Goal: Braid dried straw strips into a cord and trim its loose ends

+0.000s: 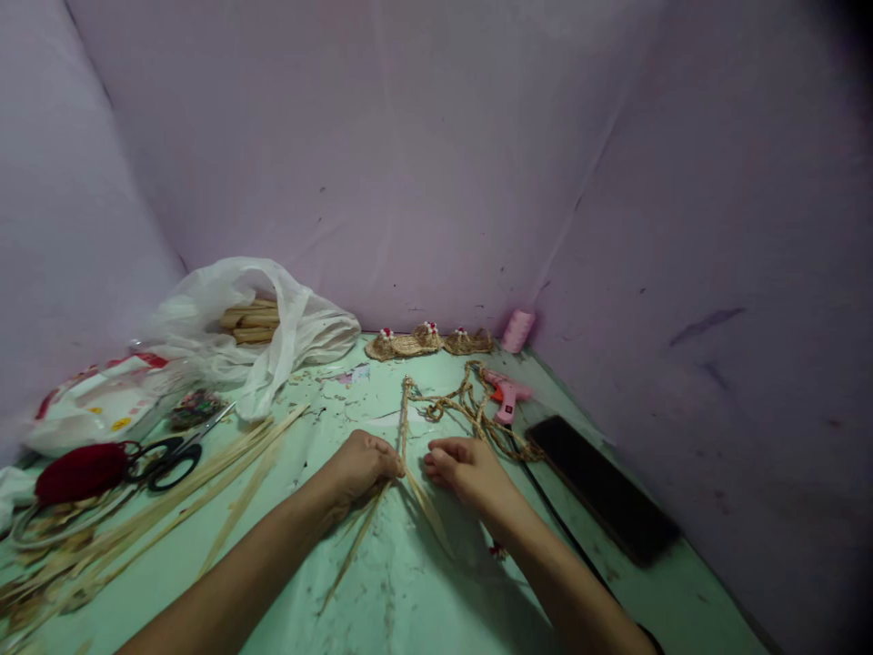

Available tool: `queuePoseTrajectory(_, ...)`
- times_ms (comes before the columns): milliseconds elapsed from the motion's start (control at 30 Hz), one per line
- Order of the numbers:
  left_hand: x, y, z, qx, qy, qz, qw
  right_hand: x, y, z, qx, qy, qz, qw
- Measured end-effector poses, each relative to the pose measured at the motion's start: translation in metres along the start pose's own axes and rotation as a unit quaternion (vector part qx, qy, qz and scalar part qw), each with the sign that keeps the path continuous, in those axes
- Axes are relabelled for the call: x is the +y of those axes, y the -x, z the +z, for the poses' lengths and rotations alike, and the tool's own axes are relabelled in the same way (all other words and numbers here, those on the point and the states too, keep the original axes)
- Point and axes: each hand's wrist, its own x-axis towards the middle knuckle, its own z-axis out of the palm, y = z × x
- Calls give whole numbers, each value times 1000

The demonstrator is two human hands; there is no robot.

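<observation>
My left hand [365, 468] is closed on the lower end of a thin braided straw cord [405, 418], which runs away from me to the table. Loose straw strands [429, 518] fan out below the fingers toward me. Just right of the braid, my right hand [464, 464] has its thumb and fingers pressed together; whether a strand is between them is too small to tell. Beyond the right hand, a longer coiled braid [470, 405] lies beside a pink glue gun [508, 396].
Left are dry straw strips [205, 473], scissors [174, 459], red yarn [82, 473] and a white plastic bag [293, 332] holding straw. Small woven pieces [409, 344] and a pink thread spool [517, 331] stand by the wall. A black phone-like slab [604, 487] lies right.
</observation>
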Motion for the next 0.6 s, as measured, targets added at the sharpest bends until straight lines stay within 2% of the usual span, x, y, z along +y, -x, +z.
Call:
queuePoseTrajectory(67,-1,0,-1,-3,3,9,1000,-13,-6,8,-15,-77,60,995)
queuePoseTrajectory(167,-4,-2,-2,-7,0,34,999,-23,-8,23,-61,-93,128,985)
queuePoseTrajectory(300,-6,-5,-4,-15,-24,51,998,-16,-9,28,-40,-58,97,993)
queuePoseTrajectory(467,-7,-5,-4,-2,-79,83,993,-4,-12,23,-49,-75,63,994)
queuePoseTrajectory(600,-8,-4,-3,37,-160,91,982,2,-14,25,1,-59,21,998)
